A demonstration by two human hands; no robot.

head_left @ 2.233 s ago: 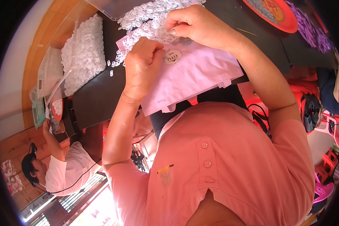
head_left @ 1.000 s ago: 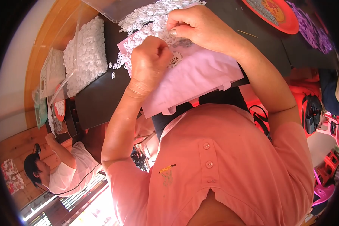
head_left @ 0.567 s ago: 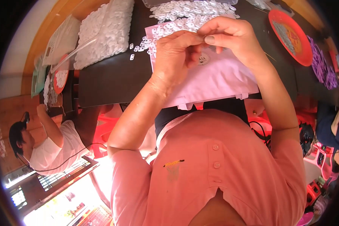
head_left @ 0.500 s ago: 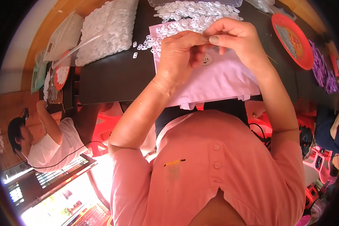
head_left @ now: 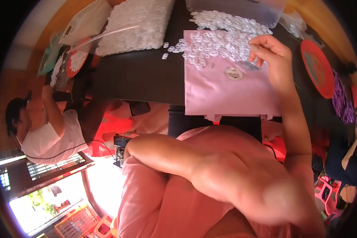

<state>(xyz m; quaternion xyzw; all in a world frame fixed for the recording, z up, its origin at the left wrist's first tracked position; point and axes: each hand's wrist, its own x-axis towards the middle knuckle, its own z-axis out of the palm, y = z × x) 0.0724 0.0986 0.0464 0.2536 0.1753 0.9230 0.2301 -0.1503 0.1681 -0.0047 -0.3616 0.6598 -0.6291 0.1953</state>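
Note:
My right hand [head_left: 271, 55] hovers over the right side of a heap of small white plastic pieces with holes [head_left: 222, 45]. Its thumb and fingers are curled together; anything between them is too small to make out. Below those fingers lies a little pile of thin grey pieces [head_left: 250, 66]. Both piles rest on a flat pink fabric bag [head_left: 230, 97] with a round pale label. Across my chest, my left hand [head_left: 281, 202] reaches toward the lower right, smeared by motion, its fingers hidden.
A bulging clear bag of white pieces [head_left: 135, 27] stands on the dark table [head_left: 127, 79], beside a white basket [head_left: 85, 22]. At right are a red plate [head_left: 317, 69] and purple strips [head_left: 342, 99]. A clear bin [head_left: 242, 10] stands behind. Another person [head_left: 53, 133] sits at left.
My left hand has left my right hand and swung down across my chest. My right hand has stayed above the pieces. The view has shifted, so the table things appear further right.

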